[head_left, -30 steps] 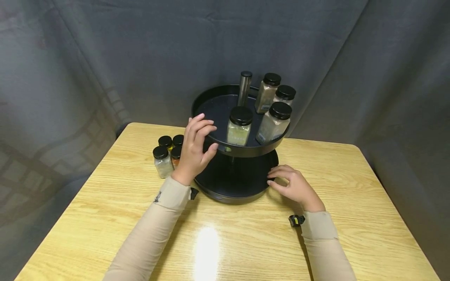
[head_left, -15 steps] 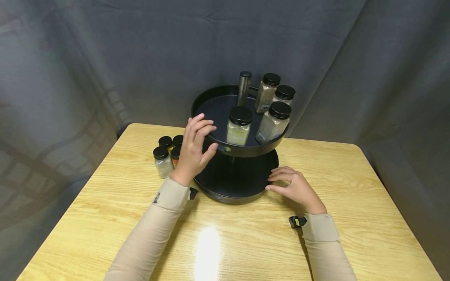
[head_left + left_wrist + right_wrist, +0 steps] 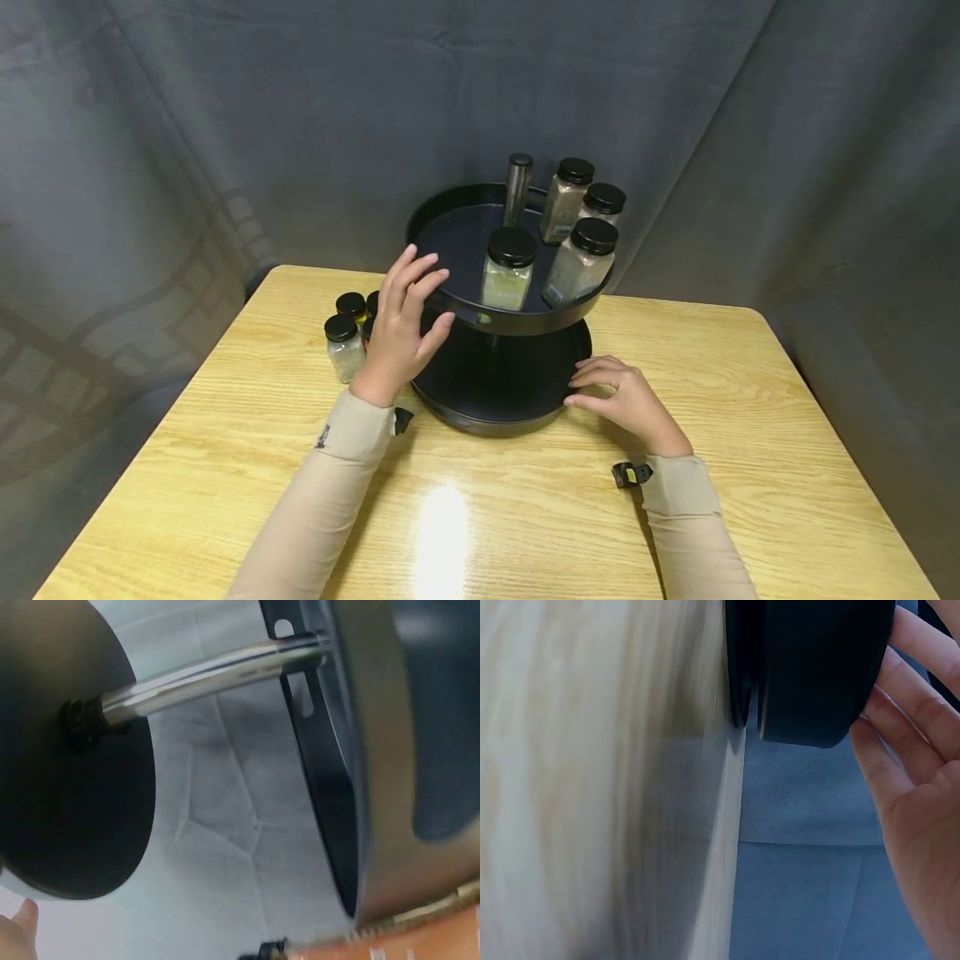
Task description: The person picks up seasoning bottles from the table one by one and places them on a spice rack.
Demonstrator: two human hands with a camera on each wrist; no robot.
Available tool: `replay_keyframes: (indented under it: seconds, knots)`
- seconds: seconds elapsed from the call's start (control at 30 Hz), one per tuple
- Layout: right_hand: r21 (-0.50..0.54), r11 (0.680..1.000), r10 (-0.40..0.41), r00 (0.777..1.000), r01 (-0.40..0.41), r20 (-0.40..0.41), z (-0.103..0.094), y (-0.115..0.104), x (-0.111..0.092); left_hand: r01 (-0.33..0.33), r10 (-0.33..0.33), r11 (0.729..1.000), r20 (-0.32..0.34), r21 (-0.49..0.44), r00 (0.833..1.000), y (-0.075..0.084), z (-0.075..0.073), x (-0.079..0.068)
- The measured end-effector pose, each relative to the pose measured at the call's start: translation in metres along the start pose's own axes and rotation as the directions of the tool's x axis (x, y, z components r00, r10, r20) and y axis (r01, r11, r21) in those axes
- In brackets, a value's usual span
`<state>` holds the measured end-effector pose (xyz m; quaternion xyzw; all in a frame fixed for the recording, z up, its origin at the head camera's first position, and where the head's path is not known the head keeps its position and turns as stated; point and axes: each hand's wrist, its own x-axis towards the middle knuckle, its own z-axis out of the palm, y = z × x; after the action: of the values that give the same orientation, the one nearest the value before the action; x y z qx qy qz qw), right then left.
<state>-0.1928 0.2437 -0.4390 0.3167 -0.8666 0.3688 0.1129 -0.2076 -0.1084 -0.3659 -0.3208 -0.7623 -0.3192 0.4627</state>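
Note:
A black two-tier turntable stands in the middle of the head view, with an upper tray (image 3: 540, 323) above a lower tray (image 3: 495, 427). My left hand (image 3: 401, 325) is at the upper tray's left side, fingers spread and holding nothing; whether it touches the rim, I cannot tell. Fingertips of my right hand (image 3: 630, 404) touch the lower tray's right rim, and the right wrist view shows its fingers (image 3: 919, 712) fairly straight against the wall. On the upper tray are a yellow-green spice jar (image 3: 506, 283) and, to the right, three pale brown spice jars (image 3: 577, 271), all black-lidded.
Left of the turntable, partly behind my left hand, several small spice jars (image 3: 347, 354) are grouped on the wooden table (image 3: 540, 517). A metal post (image 3: 517, 192) rises through the upper tray. Grey curtain (image 3: 337, 125) hangs behind the table.
My left hand has moved slightly left, away from the upper tray. My right hand has shifted a little along the lower rim. The jars keep their places on the tray.

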Motion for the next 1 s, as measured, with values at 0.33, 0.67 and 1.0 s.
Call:
replay_keyframes:
  seconds: [0.33, 0.67, 1.0]
  knots:
    - [0.007, 0.999, 0.035, 0.999, -0.035, -0.008, 0.001, -0.001, -0.003, 0.088, -0.087, 0.996, 0.096, -0.006, 0.992, -0.009, -0.025, -0.020]
    - [0.022, 0.999, 0.036, 0.999, -0.036, -0.016, 0.004, -0.002, -0.001, 0.265, -0.263, 0.963, 0.359, 0.045, 0.895, -0.024, -0.068, -0.028]
    - [0.019, 0.997, 0.072, 0.997, -0.072, -0.012, 0.002, -0.001, -0.002, 0.462, -0.472, 0.875, 0.449, 0.140, 0.758, -0.045, -0.105, -0.033]
